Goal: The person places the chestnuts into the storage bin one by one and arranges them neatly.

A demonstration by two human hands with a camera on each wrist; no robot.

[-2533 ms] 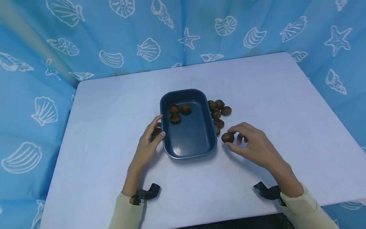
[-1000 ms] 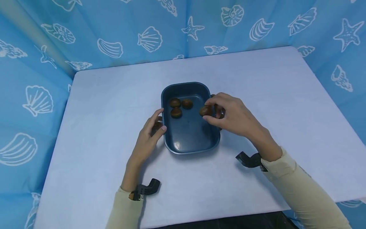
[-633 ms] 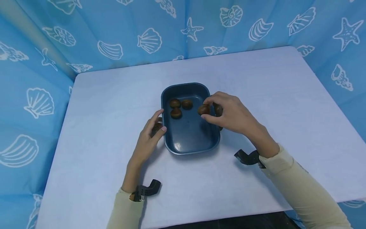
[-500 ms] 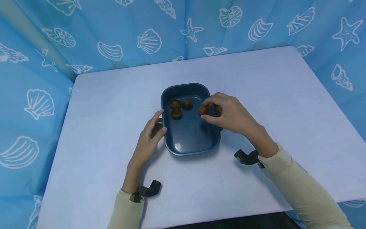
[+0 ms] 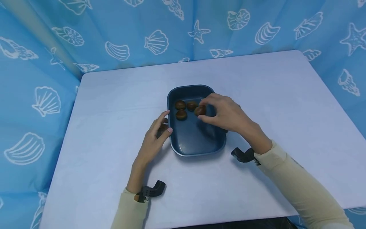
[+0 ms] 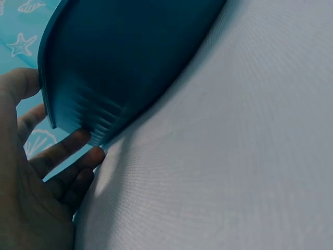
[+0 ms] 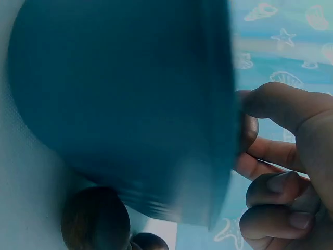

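Over the blue tray [image 5: 197,144], the right hand [image 5: 226,113] pinches a brown chestnut [image 5: 199,111] between thumb and fingers. Three other chestnuts [image 5: 181,114] lie together inside, toward the tray's far left. In the right wrist view the tray's wall [image 7: 130,104] hides part of the pinched chestnut [image 7: 251,130]. The left hand [image 5: 152,140] touches the tray's left side with thumb and fingertips, its fingers extended. Up close in the left wrist view, fingers [image 6: 57,156] rest at the ribbed wall. Something brown shows behind the left hand, too covered to identify.
Outside the tray's right wall, chestnuts [image 7: 96,219] sit on the white table [image 5: 114,127]; the right hand and forearm mostly hide them in the head view. A blue shell-patterned curtain [image 5: 131,31] hangs behind and beside the table.
The right hand has carried the chestnut from the table right of the tray up and left, over the inside, close to the other three. The left hand keeps its place at the tray.
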